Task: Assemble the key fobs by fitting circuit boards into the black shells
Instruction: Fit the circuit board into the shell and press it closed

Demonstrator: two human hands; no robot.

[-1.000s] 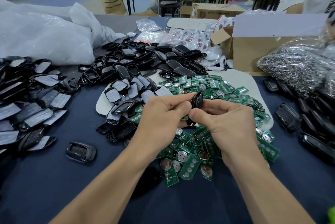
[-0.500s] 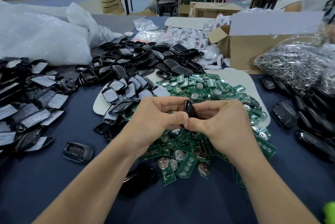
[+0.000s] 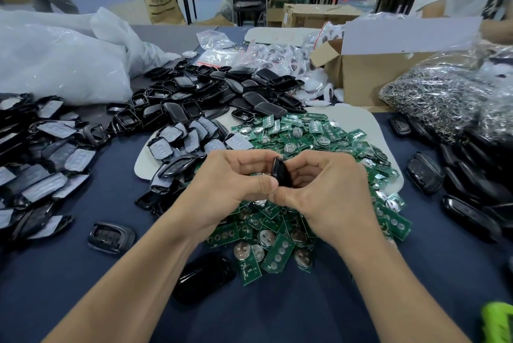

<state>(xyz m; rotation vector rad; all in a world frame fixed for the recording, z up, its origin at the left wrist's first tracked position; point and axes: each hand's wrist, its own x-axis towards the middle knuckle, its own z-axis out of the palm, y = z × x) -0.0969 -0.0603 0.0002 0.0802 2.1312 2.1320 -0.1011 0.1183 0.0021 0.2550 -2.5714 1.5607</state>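
Since a second ago the left hand (image 3: 233,179) has closed on the black shell (image 3: 281,174), its thumb meeting that of the right hand (image 3: 330,190), just above the circuit-board pile (image 3: 305,134). Uneven squeezing could skew any board inside or pop the shell loose. Both hands pinch it edge-up, fingers curled, one per face.

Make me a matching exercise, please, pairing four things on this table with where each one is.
Things:
1. key fob
2. circuit boards
3. cardboard box
4. white plastic bag

Places:
a. back left of the table
b. piled on the pale board, beneath the hands
c. pinched between the left hand and right hand
d. back right, flap open

Pairs: 1-c, 2-b, 3-d, 4-a.
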